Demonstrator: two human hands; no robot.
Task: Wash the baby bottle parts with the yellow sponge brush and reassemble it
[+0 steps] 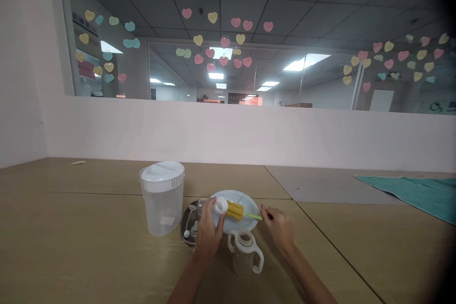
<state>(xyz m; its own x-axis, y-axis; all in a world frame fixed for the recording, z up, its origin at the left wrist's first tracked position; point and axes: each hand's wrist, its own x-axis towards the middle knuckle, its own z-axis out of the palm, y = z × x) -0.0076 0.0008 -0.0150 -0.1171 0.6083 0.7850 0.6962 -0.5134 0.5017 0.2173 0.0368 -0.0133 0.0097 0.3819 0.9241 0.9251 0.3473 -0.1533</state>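
My left hand grips a white bottle ring between thumb and fingers, above the left part of a pale blue bowl. My right hand is closed round the end of the green handle of a bottle brush. The brush's yellow sponge head points left and meets the ring; whether it reaches inside I cannot tell. Just below stands a clear baby bottle with two white handles and an open top. Behind my left hand lies a dark round tray with a straw piece and small clear parts.
A tall translucent pitcher with a white lid stands left of the tray. A teal cloth lies at the far right. Behind the wooden table rises a pale wall with a window above.
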